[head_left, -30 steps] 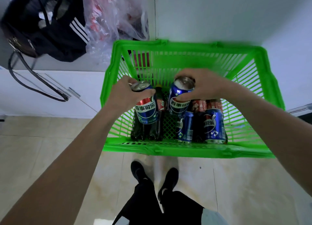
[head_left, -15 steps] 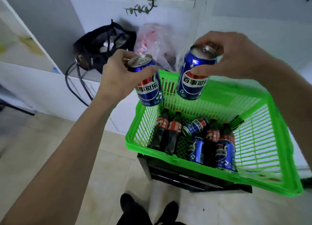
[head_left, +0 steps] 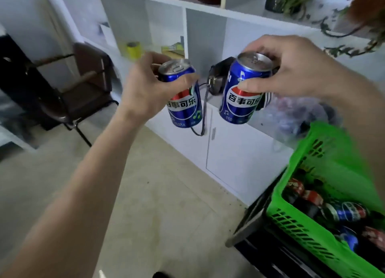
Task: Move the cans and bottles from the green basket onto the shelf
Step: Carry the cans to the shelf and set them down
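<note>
2 cans (head_left: 183, 98) now held up before the shelf (head_left: 204, 12), basket (head_left: 308, 225) lower right.

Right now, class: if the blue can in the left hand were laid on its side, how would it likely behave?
The blue can looks round and smooth, so it would probably roll. Its glossy wall may be slippery.

Two blue cola cans up in the air side by side, the left can (head_left: 183, 96) and right can (head_left: 242, 90) both near upright, green basket (head_left: 308, 234) at four o'clock holding more cans and bottles, white shelf (head_left: 205, 12) at twelve.
</note>
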